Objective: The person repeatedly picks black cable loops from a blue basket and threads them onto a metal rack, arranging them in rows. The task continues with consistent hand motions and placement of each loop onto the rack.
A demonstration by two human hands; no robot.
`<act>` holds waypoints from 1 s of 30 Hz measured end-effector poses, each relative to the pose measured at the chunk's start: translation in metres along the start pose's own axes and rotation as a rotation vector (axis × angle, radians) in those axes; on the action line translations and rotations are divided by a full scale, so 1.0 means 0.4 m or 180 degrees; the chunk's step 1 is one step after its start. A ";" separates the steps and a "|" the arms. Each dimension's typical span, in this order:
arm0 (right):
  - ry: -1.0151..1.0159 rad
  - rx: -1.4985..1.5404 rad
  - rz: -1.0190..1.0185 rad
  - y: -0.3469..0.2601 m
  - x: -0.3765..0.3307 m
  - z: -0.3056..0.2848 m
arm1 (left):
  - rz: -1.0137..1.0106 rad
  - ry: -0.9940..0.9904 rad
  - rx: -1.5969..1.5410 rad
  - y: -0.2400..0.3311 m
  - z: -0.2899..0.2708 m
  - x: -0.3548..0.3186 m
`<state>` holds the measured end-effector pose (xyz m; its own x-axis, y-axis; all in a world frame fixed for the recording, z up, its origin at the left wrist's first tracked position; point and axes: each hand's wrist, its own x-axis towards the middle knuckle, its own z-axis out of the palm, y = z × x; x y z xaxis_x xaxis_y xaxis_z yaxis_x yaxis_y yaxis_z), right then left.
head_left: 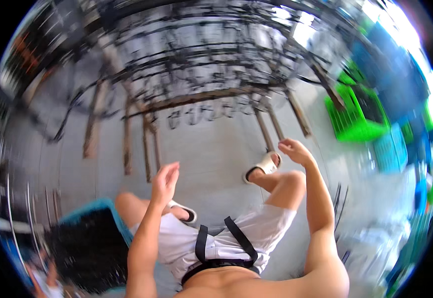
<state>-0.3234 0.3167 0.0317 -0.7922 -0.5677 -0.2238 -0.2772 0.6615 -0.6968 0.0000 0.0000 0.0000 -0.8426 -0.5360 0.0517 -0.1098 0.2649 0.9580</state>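
Bare forearms rise from the lower edge over white cloth shorts (pixel 236 233) crossed by black webbing straps (pixel 241 239). Left hand (pixel 165 181) hangs in mid-air, fingers loosely curled, holding nothing. Right hand (pixel 296 151) likewise empty, fingers half bent. Nearest thing to the right hand is the white rubber slide sandal (pixel 262 166), just below and left of it, long axis running toward the upper right. Second sandal (pixel 184 212) lies below the left hand. Smooth grey concrete floor (pixel 211 149); blurred green slatted plastic crate (pixel 358 116) well apart, right.
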 end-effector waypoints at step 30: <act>0.1970 0.0379 0.5353 1.290 -1.713 0.449 | -0.2111 -0.1261 0.1509 -0.005 0.174 0.164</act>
<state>0.1739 0.9590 -0.2968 -0.2294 0.8734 -0.4295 0.9723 0.2255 -0.0607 -0.0918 0.0201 -0.0182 -0.6392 -0.4043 -0.6542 -0.7690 0.3495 0.5353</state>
